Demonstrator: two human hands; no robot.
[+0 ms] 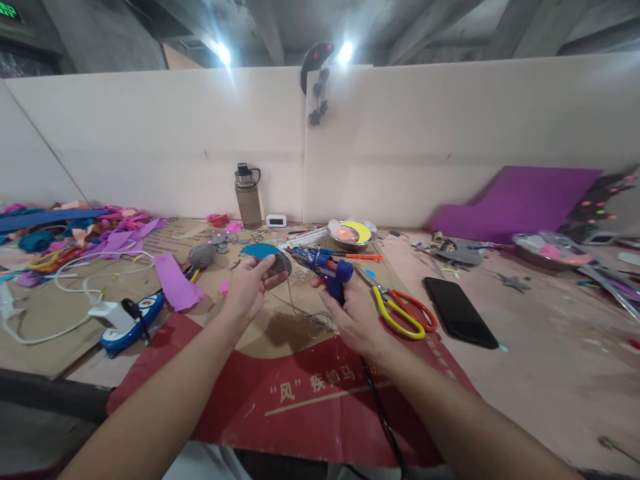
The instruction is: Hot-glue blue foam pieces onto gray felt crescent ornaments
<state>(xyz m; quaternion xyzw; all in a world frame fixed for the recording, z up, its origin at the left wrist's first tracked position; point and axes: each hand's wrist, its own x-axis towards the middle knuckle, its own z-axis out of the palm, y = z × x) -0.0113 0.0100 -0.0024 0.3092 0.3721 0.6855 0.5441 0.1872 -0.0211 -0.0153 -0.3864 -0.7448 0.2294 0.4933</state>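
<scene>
- Blue-and-grey piece (259, 251), round-edged: it is up in the air over the middle of the worktop (550, 373), short of the back edge, lifted probably so its rim can be reached freely.
- The left hand (250, 280) pinches it between thumb and fingers, fairly closed; from here I'd say that grip keeps the far rim bare for the tool.
- The right hand (356, 312) is wrapped round the handle of a blue glue gun (323, 268), its nozzle pointing at the piece, presumably to place glue precisely; whether the two touch I cannot tell.
- Thin grey string (290, 293) hangs below the piece, onto brown paper (270, 303) that perhaps guards the worktop from drips.
- A red lettered sheet (300, 427) lies toward the near edge; a black cord (383, 413) crosses it below the right hand, likely the gun's lead, kept out from between the hands.
- Scissors (400, 310) lie just beyond the right hand, loops toward the right edge, handy for picking up.
- A phone (460, 313) lies farther right, apart from the glue.
- A bottle (249, 200) stands upright at the back edge by the white partition (150, 147), safely distant, I suppose.
</scene>
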